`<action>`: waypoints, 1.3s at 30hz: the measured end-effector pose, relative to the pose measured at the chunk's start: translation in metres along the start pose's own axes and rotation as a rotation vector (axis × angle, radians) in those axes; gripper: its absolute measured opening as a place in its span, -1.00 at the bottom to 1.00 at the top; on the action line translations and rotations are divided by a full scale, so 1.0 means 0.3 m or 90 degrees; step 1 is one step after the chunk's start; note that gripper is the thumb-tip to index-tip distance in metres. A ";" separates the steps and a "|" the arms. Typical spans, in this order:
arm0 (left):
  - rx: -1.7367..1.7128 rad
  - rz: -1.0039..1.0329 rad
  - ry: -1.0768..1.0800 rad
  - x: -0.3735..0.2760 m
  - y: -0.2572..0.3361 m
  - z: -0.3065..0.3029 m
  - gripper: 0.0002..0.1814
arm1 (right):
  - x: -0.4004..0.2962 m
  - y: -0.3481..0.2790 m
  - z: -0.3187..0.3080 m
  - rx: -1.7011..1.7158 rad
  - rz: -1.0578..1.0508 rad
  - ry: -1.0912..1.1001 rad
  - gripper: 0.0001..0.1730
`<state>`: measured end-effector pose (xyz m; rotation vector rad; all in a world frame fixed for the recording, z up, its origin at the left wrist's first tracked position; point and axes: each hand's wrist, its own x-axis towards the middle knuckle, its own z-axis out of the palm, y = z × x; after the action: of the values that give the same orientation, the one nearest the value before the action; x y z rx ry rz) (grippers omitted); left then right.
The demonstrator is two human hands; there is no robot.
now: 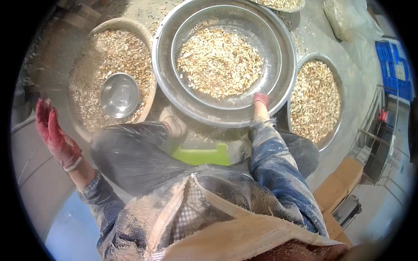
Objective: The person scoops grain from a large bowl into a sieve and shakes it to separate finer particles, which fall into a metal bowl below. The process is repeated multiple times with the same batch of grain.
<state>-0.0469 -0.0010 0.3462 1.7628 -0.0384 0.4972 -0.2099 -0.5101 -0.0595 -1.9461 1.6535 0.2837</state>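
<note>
My right hand (261, 99), in a reddish glove, grips the near rim of a round wire-mesh sieve (268, 42). The sieve rests inside a wide metal basin (192, 105) and holds a heap of pale, broken nut-like pieces (222, 63). Raised at the far left, my left hand (57, 130) wears a dusty red glove; its fingers are extended, and I see nothing held in it. Nearest to that hand is a large tan basin (151, 101) of similar pieces, with a shiny metal bowl (120, 94) lying on top of them.
An oval metal-rimmed basin (340, 111) of pieces stands at right, another container (295, 9) at the top. Below the sieve is a lime-green plastic stool (204, 156). Farther right are a plastic bag (356, 24), blue crates (393, 67), a metal rack (375, 138) and a cardboard box (341, 182).
</note>
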 end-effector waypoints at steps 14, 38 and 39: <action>0.251 -0.337 -0.531 -0.443 -0.576 0.621 -0.29 | 0.009 0.196 -0.102 0.872 0.169 -0.515 -0.53; -0.194 -0.568 -0.185 -0.523 -0.519 0.708 -0.91 | -0.463 0.200 -0.375 1.051 0.011 -0.415 -0.81; -0.157 -0.529 -0.217 -0.430 -0.637 0.620 -0.54 | -0.538 0.170 -0.386 1.057 -0.030 -0.442 -0.72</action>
<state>-0.0516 -0.1567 0.0940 1.4416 0.3649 -0.3955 -0.3161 -0.4414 0.1021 -0.4748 0.7483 -0.3460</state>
